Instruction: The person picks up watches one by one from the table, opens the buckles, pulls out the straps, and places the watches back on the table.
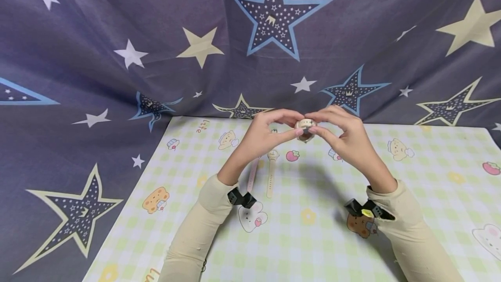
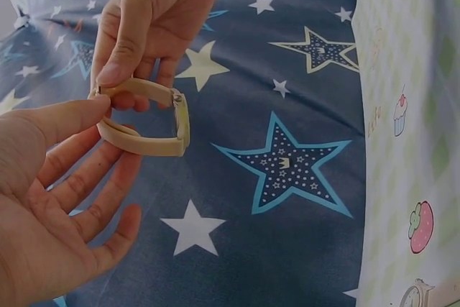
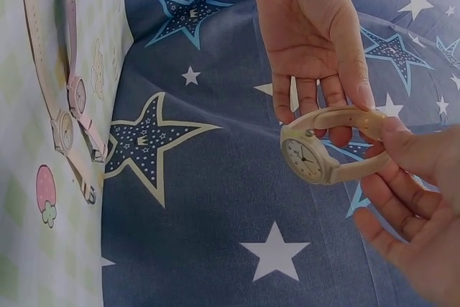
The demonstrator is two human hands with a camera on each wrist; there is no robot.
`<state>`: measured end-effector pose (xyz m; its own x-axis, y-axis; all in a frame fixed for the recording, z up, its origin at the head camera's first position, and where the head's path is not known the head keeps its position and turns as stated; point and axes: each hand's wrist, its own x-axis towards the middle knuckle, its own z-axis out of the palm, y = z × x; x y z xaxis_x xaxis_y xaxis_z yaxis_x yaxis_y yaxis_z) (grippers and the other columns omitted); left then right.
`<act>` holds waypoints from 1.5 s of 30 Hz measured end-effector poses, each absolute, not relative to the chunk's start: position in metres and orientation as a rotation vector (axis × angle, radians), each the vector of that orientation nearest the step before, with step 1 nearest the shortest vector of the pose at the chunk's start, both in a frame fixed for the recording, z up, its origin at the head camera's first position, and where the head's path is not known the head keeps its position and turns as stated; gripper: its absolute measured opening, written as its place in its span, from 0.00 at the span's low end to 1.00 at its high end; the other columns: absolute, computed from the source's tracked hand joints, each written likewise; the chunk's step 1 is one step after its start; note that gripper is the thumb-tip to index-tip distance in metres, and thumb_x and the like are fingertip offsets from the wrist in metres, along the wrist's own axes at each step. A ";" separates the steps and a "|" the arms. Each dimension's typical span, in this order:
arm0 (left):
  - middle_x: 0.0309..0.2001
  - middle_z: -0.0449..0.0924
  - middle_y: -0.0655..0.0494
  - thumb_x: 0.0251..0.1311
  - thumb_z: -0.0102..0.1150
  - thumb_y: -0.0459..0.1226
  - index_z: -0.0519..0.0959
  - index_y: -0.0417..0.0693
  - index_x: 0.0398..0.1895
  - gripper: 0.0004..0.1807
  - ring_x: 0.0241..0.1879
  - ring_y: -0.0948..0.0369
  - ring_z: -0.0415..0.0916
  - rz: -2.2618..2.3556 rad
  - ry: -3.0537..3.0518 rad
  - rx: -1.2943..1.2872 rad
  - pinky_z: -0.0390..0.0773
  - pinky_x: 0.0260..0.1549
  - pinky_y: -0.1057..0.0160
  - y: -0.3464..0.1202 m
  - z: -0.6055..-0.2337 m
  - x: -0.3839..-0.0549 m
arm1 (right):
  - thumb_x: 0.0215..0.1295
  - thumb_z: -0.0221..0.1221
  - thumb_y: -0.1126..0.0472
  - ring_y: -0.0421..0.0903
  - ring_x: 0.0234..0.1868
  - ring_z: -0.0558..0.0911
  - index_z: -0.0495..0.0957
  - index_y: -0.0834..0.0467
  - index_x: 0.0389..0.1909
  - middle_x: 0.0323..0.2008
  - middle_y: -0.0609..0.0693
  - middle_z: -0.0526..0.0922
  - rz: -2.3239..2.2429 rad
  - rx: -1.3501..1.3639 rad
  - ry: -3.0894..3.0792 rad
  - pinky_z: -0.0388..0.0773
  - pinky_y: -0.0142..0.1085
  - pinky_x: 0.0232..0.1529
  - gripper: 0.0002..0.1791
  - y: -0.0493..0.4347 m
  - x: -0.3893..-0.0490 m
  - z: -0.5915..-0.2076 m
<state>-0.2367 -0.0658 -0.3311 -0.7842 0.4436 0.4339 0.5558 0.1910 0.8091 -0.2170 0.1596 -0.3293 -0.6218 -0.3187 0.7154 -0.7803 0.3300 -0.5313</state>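
Raised over the far part of the table, a beige wristwatch (image 1: pixel 305 122) is held between both hands, its strap bent round into a loop. My left hand (image 1: pixel 261 135) pinches the strap from the left with thumb and fingers. From the other side my right hand (image 1: pixel 348 133) grips it the same way, thumb tips close together where the strap ends overlap. The round pale dial (image 3: pixel 305 160) faces away from the hands in the right wrist view. Fingertips partly hide the buckle area.
Under the left forearm lie a second beige watch (image 1: pixel 271 175) and a pink watch (image 1: pixel 253 176), straps laid out straight. The checked tablecloth (image 1: pixel 305 247) carries printed cartoon figures. A dark star-patterned curtain (image 1: pixel 219 8) hangs right behind the table's far edge.
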 end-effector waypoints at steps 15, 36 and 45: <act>0.42 0.89 0.57 0.60 0.73 0.38 0.87 0.51 0.50 0.14 0.48 0.65 0.82 -1.614 -2.365 -0.906 0.77 0.57 0.58 -0.066 -0.328 -0.232 | 0.57 0.69 0.76 0.34 0.46 0.80 0.86 0.60 0.51 0.42 0.53 0.88 1.260 0.951 -2.150 0.74 0.26 0.52 0.20 0.161 -0.216 -0.329; 0.40 0.89 0.58 0.58 0.74 0.40 0.88 0.51 0.50 0.15 0.47 0.66 0.82 -1.470 -2.380 -0.933 0.78 0.54 0.65 -0.062 -0.330 -0.231 | 0.56 0.69 0.77 0.49 0.41 0.81 0.86 0.63 0.39 0.37 0.54 0.87 1.066 0.948 -2.048 0.73 0.32 0.51 0.11 0.149 -0.215 -0.332; 0.41 0.89 0.59 0.59 0.73 0.40 0.88 0.52 0.49 0.14 0.47 0.67 0.82 -1.508 -2.348 -0.943 0.78 0.55 0.64 -0.063 -0.330 -0.232 | 0.58 0.67 0.77 0.47 0.42 0.82 0.85 0.65 0.39 0.37 0.56 0.87 1.151 0.907 -2.023 0.75 0.29 0.52 0.09 0.147 -0.216 -0.333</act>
<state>-0.2320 -0.0627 -0.3302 -0.7778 0.4060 0.4798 0.6051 0.2775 0.7462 -0.2155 0.1472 -0.3328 -0.5624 -0.2525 0.7873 -0.8058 0.3809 -0.4534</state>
